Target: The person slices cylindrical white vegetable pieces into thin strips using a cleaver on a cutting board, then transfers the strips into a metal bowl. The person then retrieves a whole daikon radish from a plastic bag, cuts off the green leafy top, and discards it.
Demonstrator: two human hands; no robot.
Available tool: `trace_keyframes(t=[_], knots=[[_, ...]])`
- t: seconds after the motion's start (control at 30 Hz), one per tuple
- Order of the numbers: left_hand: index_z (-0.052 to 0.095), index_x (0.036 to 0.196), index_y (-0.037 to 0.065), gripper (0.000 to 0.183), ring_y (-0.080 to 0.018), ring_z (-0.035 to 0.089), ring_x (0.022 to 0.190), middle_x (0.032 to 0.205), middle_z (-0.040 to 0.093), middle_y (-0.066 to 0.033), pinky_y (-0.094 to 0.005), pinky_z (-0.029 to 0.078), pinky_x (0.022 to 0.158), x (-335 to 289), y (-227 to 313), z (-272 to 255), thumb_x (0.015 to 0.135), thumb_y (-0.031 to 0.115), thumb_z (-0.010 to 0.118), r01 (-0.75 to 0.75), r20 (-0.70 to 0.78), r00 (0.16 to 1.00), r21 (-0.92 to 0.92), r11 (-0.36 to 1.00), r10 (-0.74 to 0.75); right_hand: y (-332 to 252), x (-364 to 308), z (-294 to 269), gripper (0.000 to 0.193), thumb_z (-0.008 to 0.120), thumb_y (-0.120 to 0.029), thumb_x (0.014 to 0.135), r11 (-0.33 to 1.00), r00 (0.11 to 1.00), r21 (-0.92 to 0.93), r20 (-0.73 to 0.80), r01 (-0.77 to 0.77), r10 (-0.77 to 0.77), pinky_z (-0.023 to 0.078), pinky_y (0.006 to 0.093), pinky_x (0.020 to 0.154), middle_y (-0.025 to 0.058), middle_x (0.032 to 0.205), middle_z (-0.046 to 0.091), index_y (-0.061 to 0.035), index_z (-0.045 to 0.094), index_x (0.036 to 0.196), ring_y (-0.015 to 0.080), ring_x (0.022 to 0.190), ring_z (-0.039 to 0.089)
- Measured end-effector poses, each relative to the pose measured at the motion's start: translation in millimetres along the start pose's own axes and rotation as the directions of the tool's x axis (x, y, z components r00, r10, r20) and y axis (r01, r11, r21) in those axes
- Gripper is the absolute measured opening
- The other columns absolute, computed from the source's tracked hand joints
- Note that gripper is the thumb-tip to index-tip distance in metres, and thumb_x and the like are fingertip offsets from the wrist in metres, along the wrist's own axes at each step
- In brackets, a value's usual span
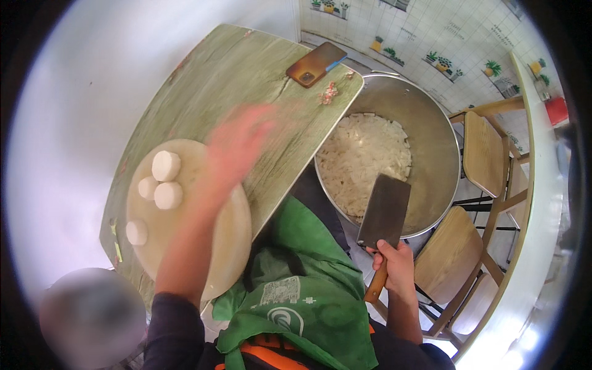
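On my left, the white chunks sit on the round board, which rests on the table. My left hand is above the table, too blurred for me to tell how far its fingers are spread or whether they hold anything. I'd judge it best to keep that hand well clear of the edge. Further right, the big pot holds a heap of cut white pieces. My right hand is wrapped around the handle of the cleaver, its blade across the pot's near rim in my view; a firm wrist should keep it from knocking the metal.

Counting across: four chunks, one board, one phone, one pot, pieces too many to count, one cleaver.
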State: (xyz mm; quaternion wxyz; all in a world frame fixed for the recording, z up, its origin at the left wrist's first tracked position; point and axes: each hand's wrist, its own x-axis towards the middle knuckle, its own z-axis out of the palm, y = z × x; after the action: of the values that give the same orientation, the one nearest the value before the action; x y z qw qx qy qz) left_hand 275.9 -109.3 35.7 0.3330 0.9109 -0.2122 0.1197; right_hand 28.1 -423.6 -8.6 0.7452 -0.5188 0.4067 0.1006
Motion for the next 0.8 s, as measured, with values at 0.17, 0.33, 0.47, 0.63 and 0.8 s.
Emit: trace_keyframes(t=[0.17, 0.33, 0.47, 0.63, 0.8], knots=[[0.064, 0.134, 0.014, 0.049, -0.0428, 0.053, 0.131, 0.14, 0.059, -0.0214, -0.0489, 0.047, 0.107, -121.8, -46.8, -104.6, 0.087, 0.011, 0.076, 0.353, -0.122, 0.931, 0.543, 0.761, -0.345, -18.7, 2.7, 31.2, 0.011, 0.064, -0.007, 0.099, 0.998, 0.997, -0.015, 0.053, 0.062, -0.062, 0.048, 0.0278, 0.05, 0.0144, 0.084, 0.071, 0.0028, 0.063, 0.102, 0.0133, 0.054, 0.057], [0.059, 0.137, 0.012, 0.057, -0.0431, 0.051, 0.132, 0.139, 0.057, -0.0224, -0.0467, 0.045, 0.11, -177.0, -59.2, -113.7, 0.083, 0.012, 0.078, 0.561, -0.207, 0.828, 0.266, 0.784, -0.522, -39.0, -1.3, 83.1, 0.009, 0.064, -0.007, 0.099, 0.983, 0.97, -0.108, 0.211, 0.146, -0.121, 0.048, 0.0278, 0.046, 0.0114, 0.078, 0.068, 0.0026, 0.062, 0.1, 0.013, 0.052, 0.056], [0.062, 0.121, 0.008, 0.045, -0.0413, 0.056, 0.121, 0.129, 0.06, -0.0187, -0.0466, 0.048, 0.102, -166.7, -68.2, -111.8, 0.079, 0.013, 0.079, 0.513, -0.214, 0.85, 0.13, 0.849, -0.481, -45.0, -10.0, 133.9, 0.005, 0.064, -0.003, 0.097, 0.93, 0.903, -0.211, 0.377, 0.302, -0.208, 0.047, 0.0277, 0.046, 0.0068, 0.069, 0.064, 0.0015, 0.064, 0.099, 0.0121, 0.05, 0.054], [0.061, 0.113, 0.005, 0.048, -0.0382, 0.059, 0.112, 0.117, 0.061, -0.0168, -0.0454, 0.052, 0.091, -219.0, -9.4, -110.9, 0.075, 0.019, 0.085, 0.554, -0.217, 0.829, 0.203, 0.807, -0.515, -51.4, -36.5, 183.7, 0.008, 0.066, -0.005, 0.095, 0.536, 0.817, -0.67, 0.572, 0.514, -0.068, 0.052, 0.0324, 0.055, 0.009, 0.071, 0.068, 0.0034, 0.068, 0.093, 0.0196, 0.057, 0.065], [0.063, 0.114, 0.004, 0.052, -0.0363, 0.06, 0.104, 0.117, 0.062, -0.0158, -0.0455, 0.051, 0.087, -268.4, 38.1, -101.9, 0.072, 0.022, 0.087, 0.613, -0.25, 0.785, 0.18, 0.77, -0.566, -42.6, -53.8, 228.6, 0.016, 0.068, -0.008, 0.09, -0.001, 0.45, -0.45, 0.893, 0.893, 0.019, 0.054, 0.041, 0.068, 0.0198, 0.085, 0.069, -0.0002, 0.07, 0.104, 0.0379, 0.075, 0.066]])
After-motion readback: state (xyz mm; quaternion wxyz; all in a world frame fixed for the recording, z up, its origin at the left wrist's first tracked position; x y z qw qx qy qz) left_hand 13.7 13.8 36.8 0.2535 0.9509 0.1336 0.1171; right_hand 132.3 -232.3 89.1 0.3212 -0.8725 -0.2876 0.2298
